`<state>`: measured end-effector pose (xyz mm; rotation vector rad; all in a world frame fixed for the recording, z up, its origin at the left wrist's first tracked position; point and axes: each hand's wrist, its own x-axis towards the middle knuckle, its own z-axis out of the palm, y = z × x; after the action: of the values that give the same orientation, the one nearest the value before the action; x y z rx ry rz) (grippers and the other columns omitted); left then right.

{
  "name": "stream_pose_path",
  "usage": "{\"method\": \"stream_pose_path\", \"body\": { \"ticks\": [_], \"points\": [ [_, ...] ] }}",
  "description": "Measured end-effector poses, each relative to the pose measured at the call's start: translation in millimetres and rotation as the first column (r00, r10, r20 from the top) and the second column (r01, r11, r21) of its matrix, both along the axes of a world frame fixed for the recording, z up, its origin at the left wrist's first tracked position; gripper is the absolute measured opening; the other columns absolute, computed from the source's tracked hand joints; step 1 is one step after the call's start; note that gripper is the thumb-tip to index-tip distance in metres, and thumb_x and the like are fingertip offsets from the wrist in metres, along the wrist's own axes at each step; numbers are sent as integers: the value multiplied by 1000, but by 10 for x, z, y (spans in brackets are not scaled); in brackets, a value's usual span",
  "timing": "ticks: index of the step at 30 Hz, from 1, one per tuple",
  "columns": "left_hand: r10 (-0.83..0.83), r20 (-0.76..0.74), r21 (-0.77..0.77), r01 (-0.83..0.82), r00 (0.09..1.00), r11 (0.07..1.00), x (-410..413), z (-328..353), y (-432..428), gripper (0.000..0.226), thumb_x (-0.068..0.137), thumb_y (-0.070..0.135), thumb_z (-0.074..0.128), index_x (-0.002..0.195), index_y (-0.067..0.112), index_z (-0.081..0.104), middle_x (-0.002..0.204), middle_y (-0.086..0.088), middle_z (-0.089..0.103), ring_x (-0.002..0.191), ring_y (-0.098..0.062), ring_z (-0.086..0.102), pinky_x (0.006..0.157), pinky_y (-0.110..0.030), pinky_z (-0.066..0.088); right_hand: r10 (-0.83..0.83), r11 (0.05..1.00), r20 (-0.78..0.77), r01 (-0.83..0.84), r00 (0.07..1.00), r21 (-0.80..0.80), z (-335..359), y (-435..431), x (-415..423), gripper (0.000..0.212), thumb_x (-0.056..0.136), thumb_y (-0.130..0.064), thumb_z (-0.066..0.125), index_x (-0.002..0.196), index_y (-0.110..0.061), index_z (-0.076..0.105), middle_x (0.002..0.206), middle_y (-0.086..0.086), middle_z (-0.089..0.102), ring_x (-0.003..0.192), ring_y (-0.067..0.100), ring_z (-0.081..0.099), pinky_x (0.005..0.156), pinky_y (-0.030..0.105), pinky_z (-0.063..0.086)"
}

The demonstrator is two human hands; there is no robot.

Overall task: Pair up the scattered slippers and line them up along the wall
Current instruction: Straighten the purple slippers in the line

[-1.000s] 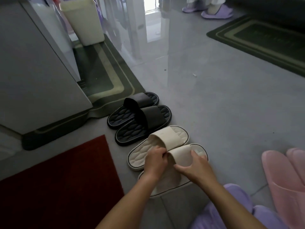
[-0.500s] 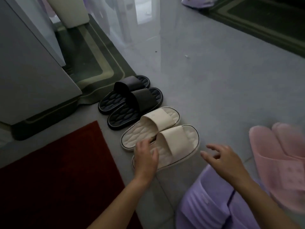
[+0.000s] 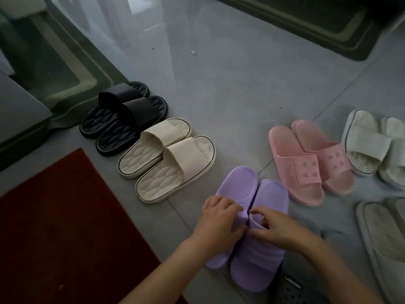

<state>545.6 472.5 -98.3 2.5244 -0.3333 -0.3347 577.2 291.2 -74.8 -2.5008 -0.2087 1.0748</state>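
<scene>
Here the left hand [image 3: 219, 223] and the right hand [image 3: 279, 232] both sit on the purple slippers [image 3: 258, 265], which lie side by side and touching on the grey tiled floor [image 3: 230, 88], toes pointing away from the person. The left hand's fingers curl over the strap of the left slipper of the pair. The right hand's fingers and thumb pinch the strap of the right one, and the two hands nearly meet over the seam between them.

To the left of the purple pair, a little apart, the cream slippers [image 3: 166, 159] stand together. Just beyond them the black slippers [image 3: 122, 119] do the same, and the two pairs form one slanted row. The black pair's toes reach the edge of a green mat [image 3: 72, 69], and a red mat [image 3: 54, 216] lies beside the row's heels.

To the right of the purple pair are the pink slippers [image 3: 306, 159], one overlapping the other. Further right is a pair of white fuzzy slippers [image 3: 370, 143]. Another pale pair [image 3: 377, 235] lies near the right edge, partly cut off. A dark perforated object [image 3: 291, 289] shows at the bottom edge, just beside the purple heels. A second green mat [image 3: 306, 23] lies across the top.
</scene>
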Motion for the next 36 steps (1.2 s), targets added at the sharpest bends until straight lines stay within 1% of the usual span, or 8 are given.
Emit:
{"method": "stream_pose_path", "body": {
  "ticks": [4,9,14,18,21,24,29,36],
  "points": [
    [-399,-191,364,442,897,820,227,115,-334,56,84,44,56,136,31,40,119,-13,58,115,-32,47,106,-51,20,-137,988,-30,139,990,65,17,-176,-72,47,76,-22,66,121,-19,53,91,-3,63,87,17,61,80,32,50],
    [-357,-535,317,573,766,755,538,364,-531,39,84,34,63,118,17,55,120,-10,60,110,-35,57,92,-49,47,-197,956,-42,201,980,215,64,-288,-54,37,79,-8,62,115,-17,58,91,-1,68,89,15,65,76,26,51],
    [-110,-344,179,180,932,967,291,556,-319,15,74,29,66,79,19,56,89,-9,64,88,-34,61,73,-37,49,-502,777,135,376,854,505,311,-500,128,25,86,-8,62,95,-31,62,93,-5,70,90,7,66,81,22,50],
    [256,-253,-18,-269,933,963,119,625,-102,38,72,40,67,62,8,48,64,-10,54,64,-22,55,57,-31,34,-597,712,191,405,779,574,326,-377,224,20,86,-5,61,102,-17,66,93,0,68,86,11,63,72,7,46],
    [398,-386,-266,-514,832,816,-9,617,14,44,77,32,69,51,5,45,50,-7,35,51,-13,34,52,-29,30,-614,699,202,406,763,589,265,-197,243,18,86,-9,62,101,-20,64,92,-5,65,81,4,60,66,2,46],
    [392,-651,-447,-746,650,494,-211,541,-8,32,83,14,66,54,11,56,53,-5,40,53,-13,42,54,-28,42,-666,670,178,476,724,570,159,-92,273,24,88,-16,61,112,-13,61,98,1,62,85,11,58,71,14,44],
    [263,-889,-383,-923,374,19,-402,287,-208,9,88,4,59,80,0,60,62,-7,51,52,-12,51,47,-21,48,-650,716,88,569,755,404,-159,-61,223,29,88,-22,61,111,-4,63,101,13,67,91,19,59,81,27,40],
    [304,-922,-293,-945,239,-147,-113,66,-203,8,89,0,57,93,-4,62,81,-13,60,68,-22,58,52,-24,55,-631,766,68,606,773,214,-500,-110,129,47,85,-21,66,127,-5,53,129,18,58,118,35,54,101,43,42]
  ]
}}
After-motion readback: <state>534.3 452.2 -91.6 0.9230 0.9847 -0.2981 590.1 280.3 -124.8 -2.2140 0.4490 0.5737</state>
